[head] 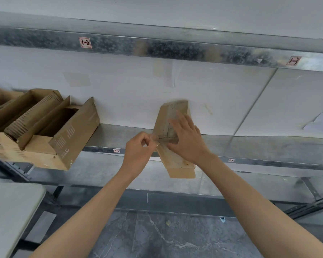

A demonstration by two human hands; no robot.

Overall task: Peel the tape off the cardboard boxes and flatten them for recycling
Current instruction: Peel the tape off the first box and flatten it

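Lower left of frame: corner of a grey worktop (11,211), bare surface showing.

Left, mid-height: a cluster of open boxes (45,127), brown cardboard with the flaps up. They sit on the metal shelf (259,146) and overhang its front edge. Printed text on the nearest side is too blurred to read.

Upper left of centre: a hand-marked label (85,42) reading "1-2", stuck on the upper beam (175,49).

Centre: left hand (138,153) with fingers curled, thumb and fingertips pinching the end of a clear strip of tape (166,140). The strip runs from that pinch rightward across the small box (179,170).

The small box is closed and tilted. Its far end is up by the white wall (222,94), its middle is over the shelf's front edge, and its near end hangs out past the edge.

Right of centre: right hand (186,140) is released, not gripping. Its fingers are straight and spread, laid flat on the top face of the small box, just beside the tape line.

Bottom: grey veined stone floor (175,239) between the two forearms.
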